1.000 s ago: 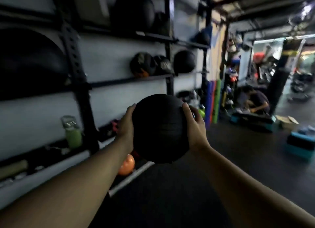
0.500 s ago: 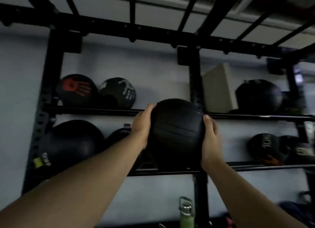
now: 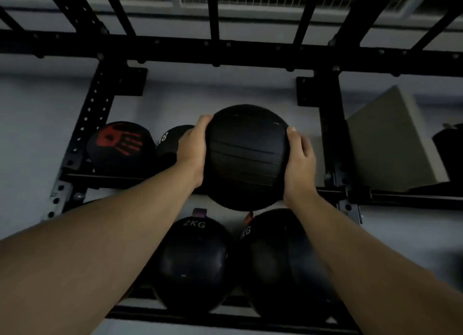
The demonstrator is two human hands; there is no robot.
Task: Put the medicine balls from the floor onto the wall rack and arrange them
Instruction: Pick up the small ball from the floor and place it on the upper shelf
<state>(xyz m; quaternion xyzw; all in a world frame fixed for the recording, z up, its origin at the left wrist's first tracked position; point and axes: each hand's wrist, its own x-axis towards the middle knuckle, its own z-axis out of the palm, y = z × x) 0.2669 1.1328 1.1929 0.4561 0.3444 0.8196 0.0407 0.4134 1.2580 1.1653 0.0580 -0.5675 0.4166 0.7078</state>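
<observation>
A black ribbed medicine ball [image 3: 246, 157] is held up at the height of the upper shelf rail [image 3: 100, 178] of the black wall rack. My left hand [image 3: 193, 150] grips its left side and my right hand [image 3: 299, 159] grips its right side. On that upper shelf, to the left, sit a ball with a red handprint [image 3: 120, 147] and a ball with white lettering [image 3: 170, 144], partly hidden by my left hand. Below, a 2KG ball [image 3: 195, 262] and another black ball [image 3: 283, 259] rest on the lower shelf.
A black upright post [image 3: 330, 134] stands right of the held ball. A grey box [image 3: 390, 142] fills the upper shelf past that post. A perforated upright [image 3: 82, 139] bounds the bay on the left. Overhead beams [image 3: 225, 51] run across the top.
The ball has risen from the lower shelf level to the upper shelf level, and I have come closer to the rack. Both hands keep their hold.
</observation>
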